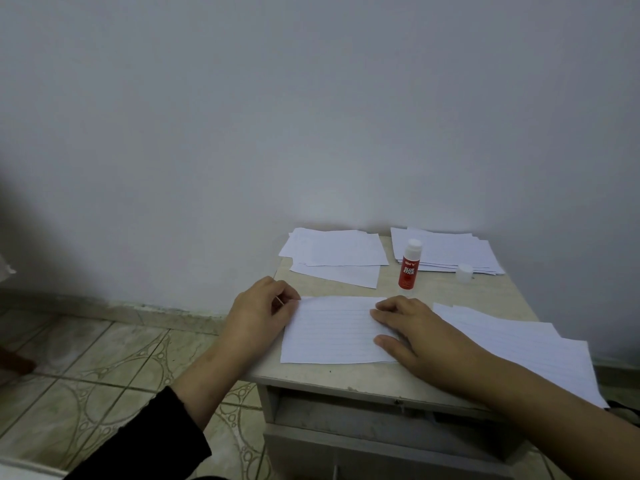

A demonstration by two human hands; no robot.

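Observation:
A lined white sheet lies flat on the small beige table, with its far edge folded over. My left hand sits at the sheet's left end, fingers curled and pinching the folded far-left corner. My right hand lies flat on the sheet's right end, its straight fingers pressing the paper down near the fold. An uncapped red glue stick stands upright just beyond the sheet. Its white cap rests to the right of it.
Two loose piles of white paper lie at the back: one at the back left, one at the back right. More lined sheets overhang the table's right edge. A wall stands right behind; tiled floor lies to the left.

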